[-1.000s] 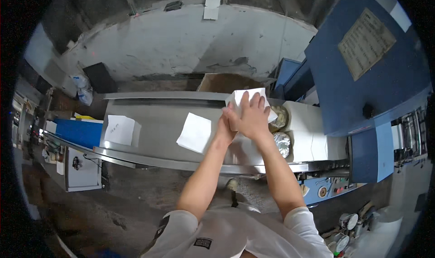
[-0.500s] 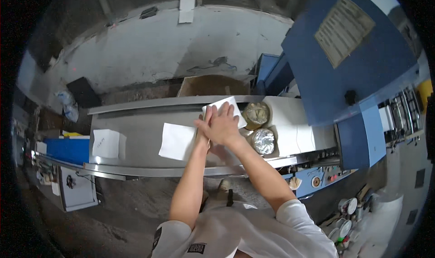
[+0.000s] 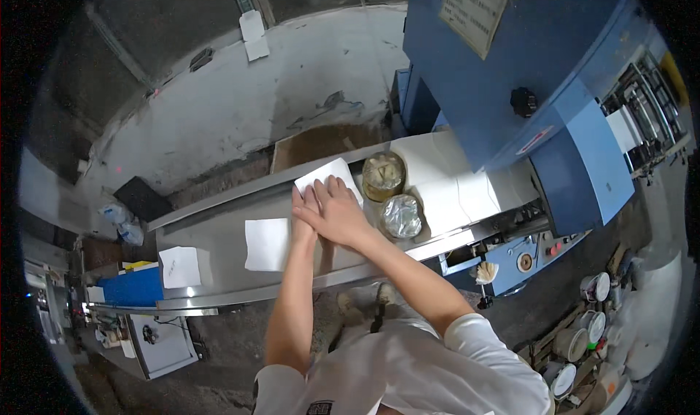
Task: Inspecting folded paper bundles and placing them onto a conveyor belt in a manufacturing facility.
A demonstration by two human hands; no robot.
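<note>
A small stack of white paper sheets lies near the far rim of the metal table, under both my hands. My right hand rests flat on it with fingers stretched out, its thumb side crossing over my left hand. The left one is partly covered, and its visible fingers reach straight onto the paper. To the left of my wrists sits a second white paper stack. Just right of the hands stand two weights wrapped in clear film, one yellowish and one silvery.
Another paper stack is at the table's left end, near a blue box. A blue machine rises at the right, over a white sheet. Raised metal rails edge the table. Beyond it stands an open cardboard box.
The view has turned, so the table now slants and the machine appears farther left. Both hands stay pressed on the same paper stack, having shifted slightly on it.
</note>
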